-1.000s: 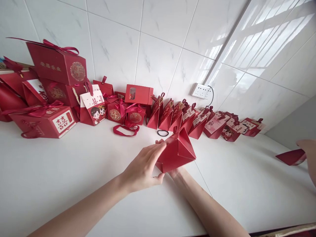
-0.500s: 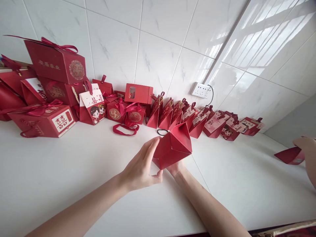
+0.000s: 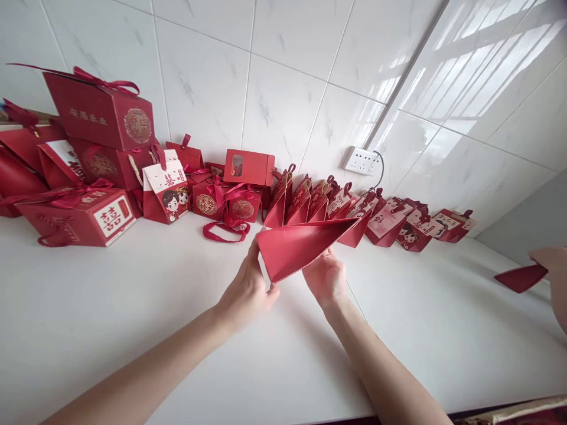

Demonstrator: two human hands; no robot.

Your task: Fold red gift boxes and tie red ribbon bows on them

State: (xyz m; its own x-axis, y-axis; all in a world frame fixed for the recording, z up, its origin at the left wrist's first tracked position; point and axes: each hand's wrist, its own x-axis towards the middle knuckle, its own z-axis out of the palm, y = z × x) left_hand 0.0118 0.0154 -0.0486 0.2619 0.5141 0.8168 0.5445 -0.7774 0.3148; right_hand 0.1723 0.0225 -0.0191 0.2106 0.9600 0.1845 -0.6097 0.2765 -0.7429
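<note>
A red paper gift bag (image 3: 301, 248) hangs tilted above the white counter (image 3: 110, 307), its pointed end aimed right. My left hand (image 3: 245, 292) grips its left end, fingers curled at the edge. Under the bag's lower side sits my right hand (image 3: 325, 277), fingers closed against it from below. Just behind the bag stands a leaning row of small red gift bags (image 3: 354, 215) with ribbon handles.
Stacked red gift boxes (image 3: 100, 118) with ribbons fill the back left. A loose red ribbon (image 3: 225, 231) lies on the counter. A wall socket (image 3: 362, 162) sits on the tiles. At the right edge, another person's hand (image 3: 553, 277) holds a flat red piece (image 3: 520, 277).
The bag has been turned and stretched from an upright pyramid shape into a long flat wedge pointing right. My hands shifted up to its left end and underside.
</note>
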